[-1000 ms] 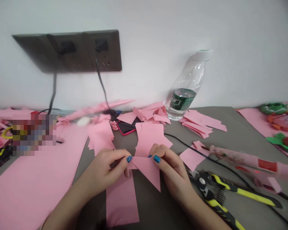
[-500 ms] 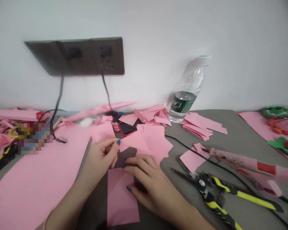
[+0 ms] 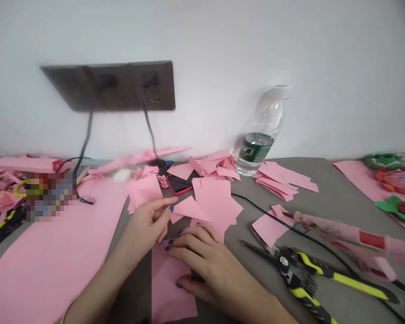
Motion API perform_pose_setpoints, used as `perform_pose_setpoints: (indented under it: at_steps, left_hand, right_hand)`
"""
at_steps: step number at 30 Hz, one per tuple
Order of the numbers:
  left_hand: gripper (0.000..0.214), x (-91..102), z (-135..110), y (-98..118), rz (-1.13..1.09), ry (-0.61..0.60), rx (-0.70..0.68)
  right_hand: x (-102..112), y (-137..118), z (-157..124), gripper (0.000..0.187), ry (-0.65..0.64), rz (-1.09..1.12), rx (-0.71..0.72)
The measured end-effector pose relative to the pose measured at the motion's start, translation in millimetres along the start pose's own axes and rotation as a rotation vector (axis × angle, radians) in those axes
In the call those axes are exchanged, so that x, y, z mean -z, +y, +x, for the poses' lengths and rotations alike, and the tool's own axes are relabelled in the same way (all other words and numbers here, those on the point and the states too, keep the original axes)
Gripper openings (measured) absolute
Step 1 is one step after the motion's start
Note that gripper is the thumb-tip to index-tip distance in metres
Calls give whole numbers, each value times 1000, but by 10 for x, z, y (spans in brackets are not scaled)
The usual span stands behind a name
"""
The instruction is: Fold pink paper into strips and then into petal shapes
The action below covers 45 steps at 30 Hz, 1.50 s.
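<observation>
Here my open right hand [image 3: 205, 263] pins a pink paper strip [image 3: 168, 288] flat on the table [image 3: 324, 193] while my left hand [image 3: 146, 225] pinches a folded pink triangle [image 3: 190, 210] clear of it.

pixelated patch [image 3: 50, 196] hides items at left; pliers [image 3: 310, 276] handle cut off below.

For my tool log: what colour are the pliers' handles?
Yellow and black; the pliers show best in the head view.

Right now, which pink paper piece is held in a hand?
The small folded triangle, pinched by the left hand; the rest lie on the table.
</observation>
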<state>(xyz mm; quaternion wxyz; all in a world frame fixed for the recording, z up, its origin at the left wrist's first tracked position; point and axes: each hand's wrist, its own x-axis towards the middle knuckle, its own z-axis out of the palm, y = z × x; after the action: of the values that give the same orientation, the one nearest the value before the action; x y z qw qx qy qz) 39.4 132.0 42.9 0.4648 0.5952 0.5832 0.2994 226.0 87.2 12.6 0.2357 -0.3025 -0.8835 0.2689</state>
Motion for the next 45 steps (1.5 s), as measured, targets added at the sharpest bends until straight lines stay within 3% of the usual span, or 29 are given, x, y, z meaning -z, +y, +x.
perform_pose_setpoints:
  at_steps: [3, 8, 13, 17, 20, 25, 27, 31, 36, 38, 42, 45]
  left_hand:
    - [42, 2, -24, 18, 13, 8, 0]
    - [34, 15, -50, 35, 34, 50, -72]
    - [28, 14, -50, 28, 64, 110, -131]
    - [27, 11, -49, 10, 83, 119, -157]
    - [28, 23, -50, -8, 68, 93, -170]
    - [33, 26, -60, 4, 31, 6, -213]
    - [33, 3, -68, 21, 21, -32, -210]
    - [18, -60, -81, 24, 11, -100, -183]
    - [15, -106, -73, 6, -32, -26, -124]
    - [13, -116, -72, 30, -75, -12, -117]
    - [10, -134, -81, 115, -194, -73, -109]
    - [14, -147, -83, 137, -260, -123, -80]
  right_hand:
    - [-7, -1, -3, 41, -12, 4, 8]
    - [2, -8, -14, 38, -21, 3, 24]
    - [11, -19, -19, 53, -26, 10, 9]
    - [10, -13, -28, 39, -24, 61, 28]
    - [16, 16, -47, 43, 88, 242, -6]
    - [-4, 94, -58, 57, 474, 583, -114]
    - [-26, 112, -51, 60, 574, 664, -153]
    - [-64, 125, -25, 63, 640, 767, -187]
    - [-76, 162, 0, 66, 733, 725, -251]
    - [-64, 175, -2, 58, 760, 663, -281]
    - [3, 165, -16, 13, 734, 574, -349]
    - [53, 136, -27, 13, 715, 526, -360]
